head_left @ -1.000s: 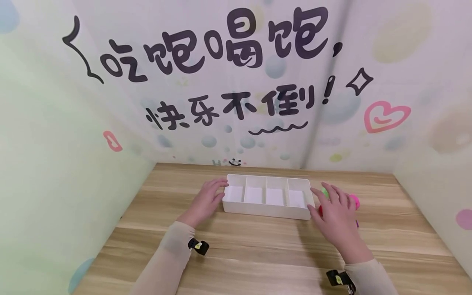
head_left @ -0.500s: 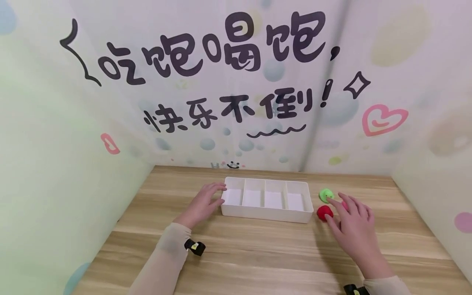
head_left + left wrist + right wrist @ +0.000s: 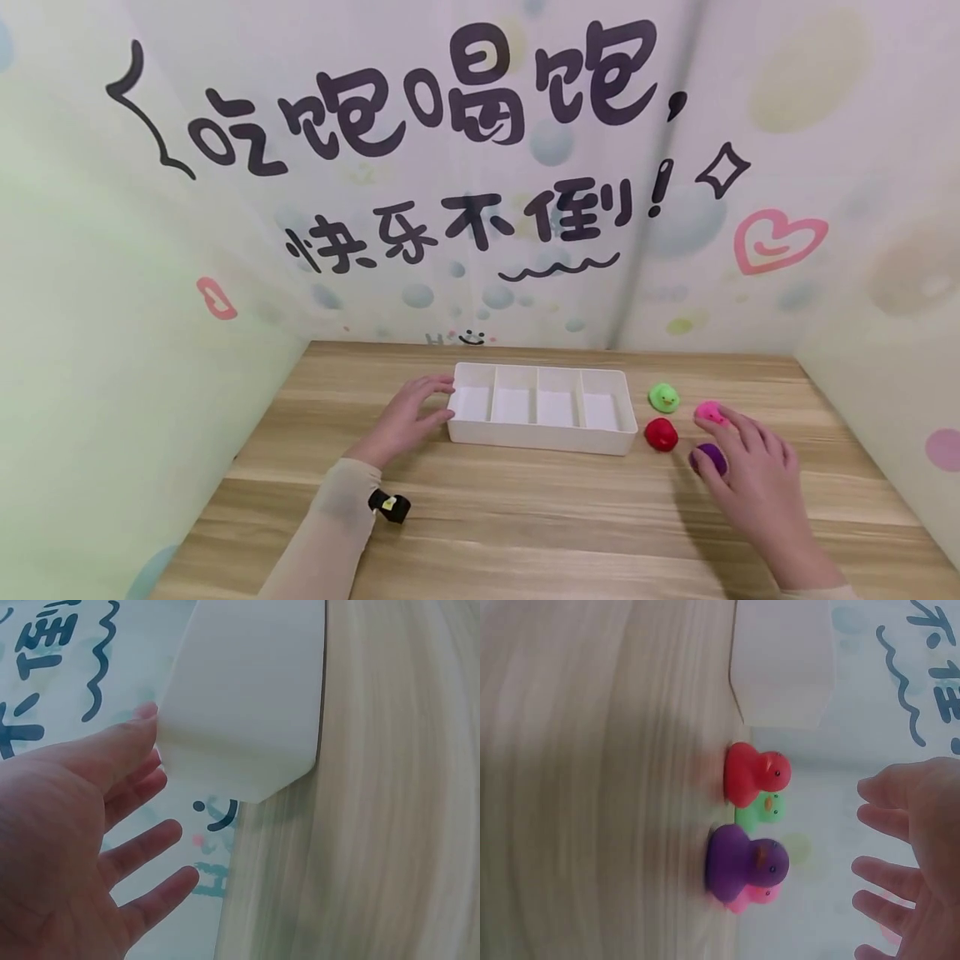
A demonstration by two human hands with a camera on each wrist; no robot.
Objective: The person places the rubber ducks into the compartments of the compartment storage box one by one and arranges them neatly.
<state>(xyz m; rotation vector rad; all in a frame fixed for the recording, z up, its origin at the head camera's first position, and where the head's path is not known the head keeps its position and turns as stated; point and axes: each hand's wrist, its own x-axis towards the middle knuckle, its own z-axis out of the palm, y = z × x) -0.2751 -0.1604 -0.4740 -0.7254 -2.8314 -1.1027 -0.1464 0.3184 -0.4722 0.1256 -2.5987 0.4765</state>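
Observation:
A white tray (image 3: 540,437) with several compartments stands on the wooden table. At its left end is my left hand (image 3: 405,421), fingers extended, fingertips right at the rim. In the left wrist view, its thumb (image 3: 135,742) overlaps the tray's edge. My right hand (image 3: 761,483) hovers with spread fingers and holds nothing; in the head view it partly covers a purple rubber duck (image 3: 714,456) and a pink duck (image 3: 708,412). Left of these sit a red duck (image 3: 662,435) and a green duck (image 3: 664,397). The right wrist view shows the ducks upright.
The wooden table (image 3: 525,517) runs back to a white printed wall (image 3: 420,321) behind the tray. Pale panels rise along the left and right sides. A black wrist camera (image 3: 392,505) sits on the left sleeve.
My right hand has moved from the tray's right end rightward over the ducks, uncovering the red and green ones. My left hand stays at the tray's left end.

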